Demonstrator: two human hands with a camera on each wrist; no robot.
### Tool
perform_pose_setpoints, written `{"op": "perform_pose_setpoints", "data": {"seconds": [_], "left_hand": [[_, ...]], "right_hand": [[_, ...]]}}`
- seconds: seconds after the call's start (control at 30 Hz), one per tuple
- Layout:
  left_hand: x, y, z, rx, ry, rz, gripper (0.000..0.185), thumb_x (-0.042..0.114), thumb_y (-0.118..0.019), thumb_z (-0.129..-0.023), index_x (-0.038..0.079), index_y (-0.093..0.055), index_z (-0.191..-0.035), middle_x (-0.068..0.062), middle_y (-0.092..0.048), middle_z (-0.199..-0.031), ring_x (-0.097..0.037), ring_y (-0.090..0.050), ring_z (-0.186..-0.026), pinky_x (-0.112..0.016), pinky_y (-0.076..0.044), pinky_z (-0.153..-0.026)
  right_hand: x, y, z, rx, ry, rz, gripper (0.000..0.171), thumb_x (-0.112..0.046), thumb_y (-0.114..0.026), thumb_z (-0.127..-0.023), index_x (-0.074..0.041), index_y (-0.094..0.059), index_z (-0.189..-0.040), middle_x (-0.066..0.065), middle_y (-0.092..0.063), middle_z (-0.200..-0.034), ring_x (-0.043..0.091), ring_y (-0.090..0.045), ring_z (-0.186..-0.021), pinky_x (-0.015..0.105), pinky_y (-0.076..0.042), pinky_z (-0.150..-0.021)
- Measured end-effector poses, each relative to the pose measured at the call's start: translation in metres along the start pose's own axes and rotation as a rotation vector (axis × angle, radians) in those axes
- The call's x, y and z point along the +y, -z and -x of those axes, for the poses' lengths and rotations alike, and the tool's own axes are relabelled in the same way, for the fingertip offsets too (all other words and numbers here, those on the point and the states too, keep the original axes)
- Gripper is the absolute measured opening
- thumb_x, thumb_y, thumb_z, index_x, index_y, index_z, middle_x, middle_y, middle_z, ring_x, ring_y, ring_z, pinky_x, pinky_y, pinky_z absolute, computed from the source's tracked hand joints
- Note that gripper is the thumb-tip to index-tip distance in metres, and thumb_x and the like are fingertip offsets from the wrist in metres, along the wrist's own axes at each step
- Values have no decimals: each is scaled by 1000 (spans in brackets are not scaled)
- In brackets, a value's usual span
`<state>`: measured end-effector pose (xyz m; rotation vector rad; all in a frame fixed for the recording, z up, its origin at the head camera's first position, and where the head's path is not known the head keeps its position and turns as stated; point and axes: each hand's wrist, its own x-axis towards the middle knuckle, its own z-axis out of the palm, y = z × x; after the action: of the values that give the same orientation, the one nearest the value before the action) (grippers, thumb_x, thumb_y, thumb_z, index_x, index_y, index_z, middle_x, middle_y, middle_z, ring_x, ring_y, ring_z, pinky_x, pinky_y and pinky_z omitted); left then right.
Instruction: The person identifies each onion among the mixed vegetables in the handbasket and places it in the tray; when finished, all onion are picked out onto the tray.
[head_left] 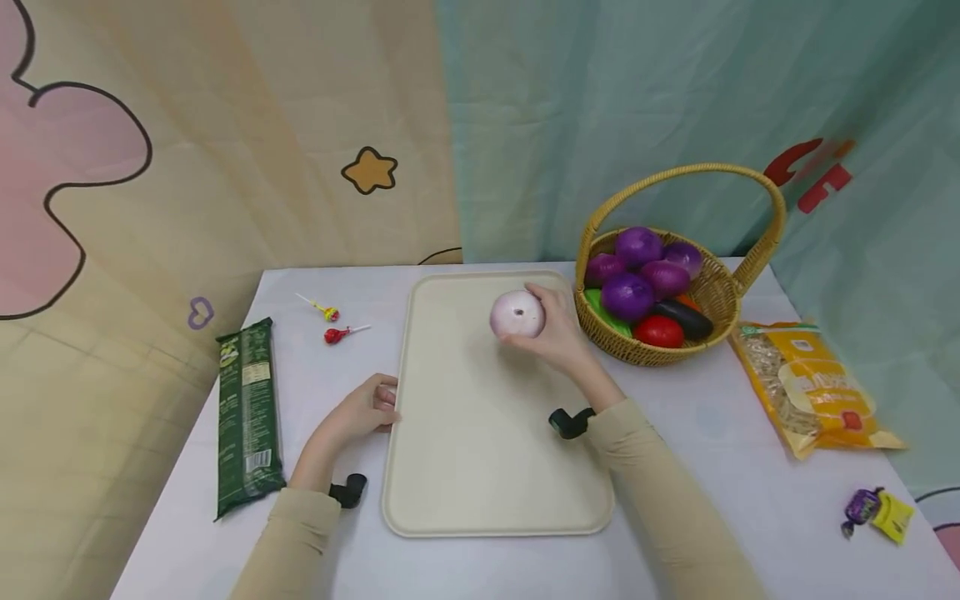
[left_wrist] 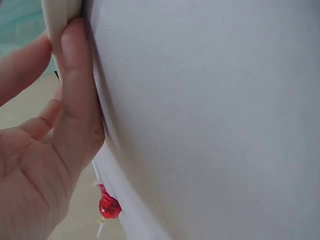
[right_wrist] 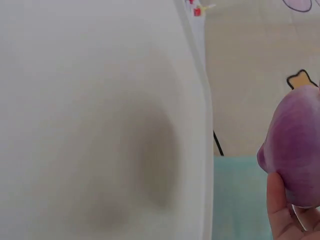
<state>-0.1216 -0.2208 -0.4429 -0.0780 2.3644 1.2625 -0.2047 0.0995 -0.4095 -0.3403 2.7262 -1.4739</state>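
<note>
My right hand (head_left: 553,332) holds a purple-and-white onion (head_left: 517,314) above the far right part of a cream tray (head_left: 480,467). The right wrist view shows the onion (right_wrist: 297,145) side-on with fingers at its lower end, and a soft shadow falls on the tray (right_wrist: 90,75). At the tray's left edge, my left hand (head_left: 366,408) grips the rim between thumb and fingers. Seen from the left wrist, the fingertips pinch the tray's rim (left_wrist: 56,22) close over the white tabletop.
A wicker basket (head_left: 716,292) of onions, an eggplant (head_left: 682,318) and a tomato (head_left: 658,332) stands at the back right. Beside it lies an orange-yellow bag (head_left: 825,387); wrapped candies (head_left: 862,506) lie nearer. Left are a green packet (head_left: 250,417) and two lollipops (head_left: 335,335).
</note>
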Motion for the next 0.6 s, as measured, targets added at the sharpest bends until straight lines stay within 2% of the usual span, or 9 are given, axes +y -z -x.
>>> {"op": "perform_pose_setpoints", "data": {"seconds": [0.1, 0.23, 0.43, 0.6], "left_hand": [[-2, 0, -1, -19, 29, 106, 56, -4, -63, -89, -6, -38, -139, -18, -53, -107, -19, -59, -85, -32, -57, -75], [-3, -1, -2, -6, 61, 143, 55, -2, -63, -88, -5, -40, -138, -17, -53, -107, -17, -59, -84, -31, -57, -74], [-2, -4, -2, 16, 100, 145, 52, 0, -63, -89, -3, -42, -136, -16, -53, -106, -18, -60, -83, -31, -58, -74], [0, -5, -2, 35, 112, 143, 50, -1, -62, -89, -3, -43, -135, -16, -53, -105, -18, -60, -82, -32, -58, -72]], "right_hand": [[-5, -29, -20, -46, -36, -90, 93, -28, -86, -73, -3, -34, -146, 20, -41, -143, 34, -46, -127, 50, -40, -108], [-9, -62, -41, -79, -83, -163, 86, -27, -85, -74, -2, -37, -141, 17, -48, -140, 32, -50, -124, 48, -42, -106], [-9, -95, -59, -112, -91, -117, 83, -29, -81, -78, -5, -38, -145, 16, -43, -141, 32, -50, -124, 48, -42, -106], [-10, -107, -67, -96, -113, -81, 88, -34, -79, -81, -7, -34, -152, 18, -40, -143, 35, -47, -129, 50, -40, -108]]}}
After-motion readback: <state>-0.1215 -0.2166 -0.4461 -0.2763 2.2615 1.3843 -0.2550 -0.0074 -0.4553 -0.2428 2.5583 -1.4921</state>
